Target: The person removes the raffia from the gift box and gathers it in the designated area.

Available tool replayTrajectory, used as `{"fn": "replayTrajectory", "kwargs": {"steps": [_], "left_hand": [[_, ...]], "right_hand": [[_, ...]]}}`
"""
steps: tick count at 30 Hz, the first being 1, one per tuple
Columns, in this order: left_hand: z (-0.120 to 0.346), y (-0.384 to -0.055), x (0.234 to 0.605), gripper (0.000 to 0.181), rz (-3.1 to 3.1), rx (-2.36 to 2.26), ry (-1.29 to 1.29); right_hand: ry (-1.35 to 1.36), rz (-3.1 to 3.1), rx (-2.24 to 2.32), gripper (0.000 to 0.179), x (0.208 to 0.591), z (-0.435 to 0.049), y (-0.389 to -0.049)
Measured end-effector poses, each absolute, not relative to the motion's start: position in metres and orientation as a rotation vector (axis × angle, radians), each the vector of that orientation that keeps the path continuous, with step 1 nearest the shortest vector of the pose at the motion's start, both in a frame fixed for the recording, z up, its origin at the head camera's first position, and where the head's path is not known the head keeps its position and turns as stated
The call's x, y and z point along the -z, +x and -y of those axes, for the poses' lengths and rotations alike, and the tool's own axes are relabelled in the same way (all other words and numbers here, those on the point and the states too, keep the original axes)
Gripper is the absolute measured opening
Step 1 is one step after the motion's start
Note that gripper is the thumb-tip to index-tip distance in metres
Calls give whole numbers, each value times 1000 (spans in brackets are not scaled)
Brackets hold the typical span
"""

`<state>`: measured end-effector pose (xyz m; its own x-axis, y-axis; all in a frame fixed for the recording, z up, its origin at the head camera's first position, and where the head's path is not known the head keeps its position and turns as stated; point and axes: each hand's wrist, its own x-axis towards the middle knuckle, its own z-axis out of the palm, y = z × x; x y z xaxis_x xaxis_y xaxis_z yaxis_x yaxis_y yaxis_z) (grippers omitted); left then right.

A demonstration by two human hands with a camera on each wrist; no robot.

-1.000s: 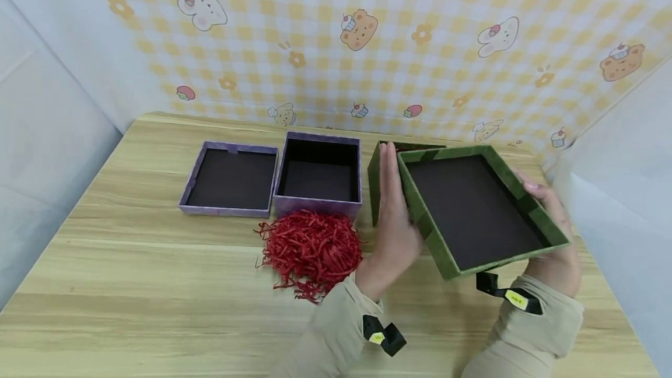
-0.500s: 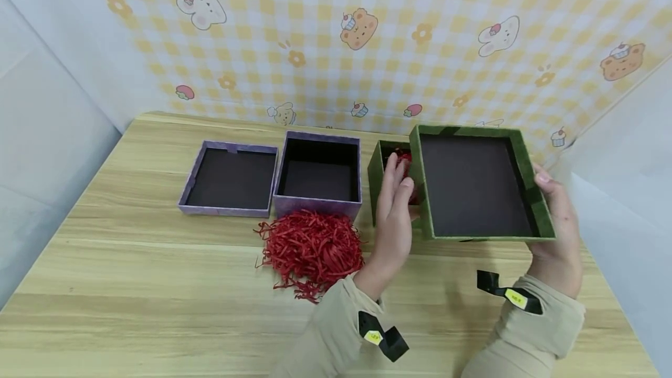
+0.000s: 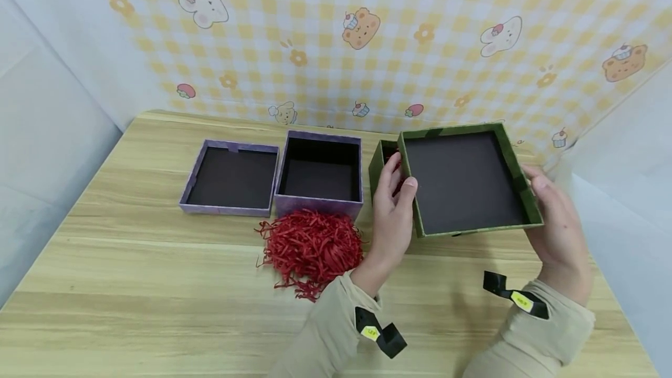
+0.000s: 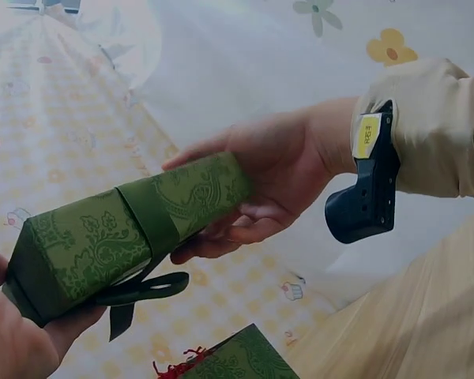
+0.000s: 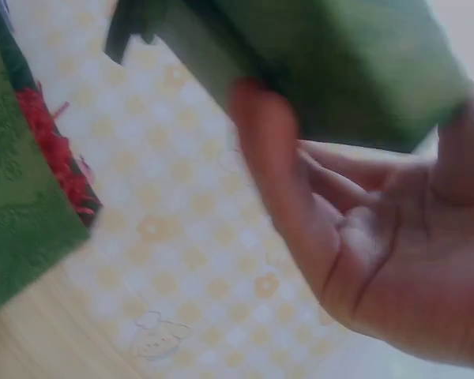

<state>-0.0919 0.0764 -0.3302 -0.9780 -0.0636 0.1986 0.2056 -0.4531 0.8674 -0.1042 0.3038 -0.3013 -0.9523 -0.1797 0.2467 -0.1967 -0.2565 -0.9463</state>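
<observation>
From here I see the left hand [image 3: 389,229] and right hand [image 3: 560,226] gripping opposite walls of the green lid [image 3: 467,182] — probably to steady it — its black hollow facing the person, held clear of the green box [image 4: 245,358].

My left hand [image 3: 389,223]: raised, pinching between thumb and fingers, thumb nearer me.
My right hand [image 3: 560,232]: raised, gripping, palm turned inward.
My wrists [image 3: 367,279]: well apart.
My forearms [image 3: 325,334]: reaching in from below, both slanting forward and rightward.
</observation>
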Motion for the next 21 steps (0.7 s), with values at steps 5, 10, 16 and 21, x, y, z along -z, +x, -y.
{"fn": "replayTrajectory", "kwargs": {"steps": [5, 10, 16, 21], "left_hand": [[-77, -93, 331, 51, 1576, 2502, -204], [-76, -93, 331, 57, 1644, 2495, -180], [-71, -94, 331, 57, 1671, 2543, -166], [-70, -96, 332, 56, 1680, 2520, -165]], "right_hand": [[416, 2058, -2431, 36, 300, -310, -99], [399, 2037, -2439, 35, 300, -308, -100], [294, 1994, -2379, 34, 298, -305, -102], [192, 1888, -2392, 32, 300, -309, -101]]}}
